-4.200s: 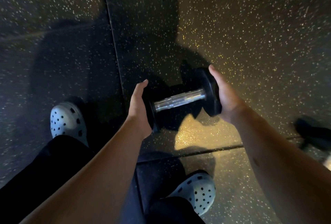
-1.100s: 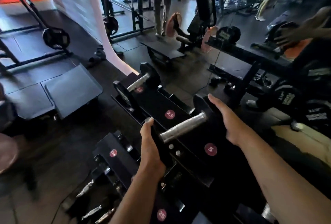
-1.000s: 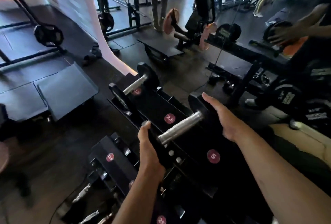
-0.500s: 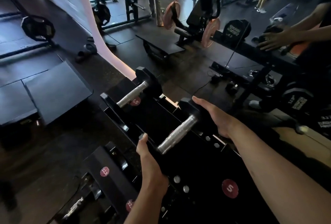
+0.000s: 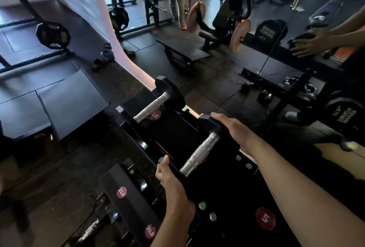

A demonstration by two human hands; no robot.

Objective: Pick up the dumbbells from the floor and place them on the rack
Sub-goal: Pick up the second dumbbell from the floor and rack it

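Observation:
A small black dumbbell (image 5: pixel 199 154) with a knurled silver handle is held between my two hands over the top shelf of the black rack (image 5: pixel 233 191). My left hand (image 5: pixel 173 189) clasps its near head and my right hand (image 5: pixel 235 131) presses flat on its far head. Whether the dumbbell rests on the shelf or hangs just above it I cannot tell. A second small dumbbell (image 5: pixel 156 102) lies on the same shelf further left, over a red 2.5 label. A red 5 label (image 5: pixel 265 218) marks the shelf close to me.
Lower rack tiers carry red 22.5 labels (image 5: pixel 121 192) and a silver-handled dumbbell (image 5: pixel 89 231). A mirror wall behind the rack reflects my hands and other people. Weight machines with plates (image 5: pixel 53 34) stand at left, and raised black mats (image 5: pixel 69 100) lie on the rubber floor.
The dumbbell was lifted off the floor and carried to the rack. Over the last second both hands moved it forward and left along the top shelf, past the 5 label.

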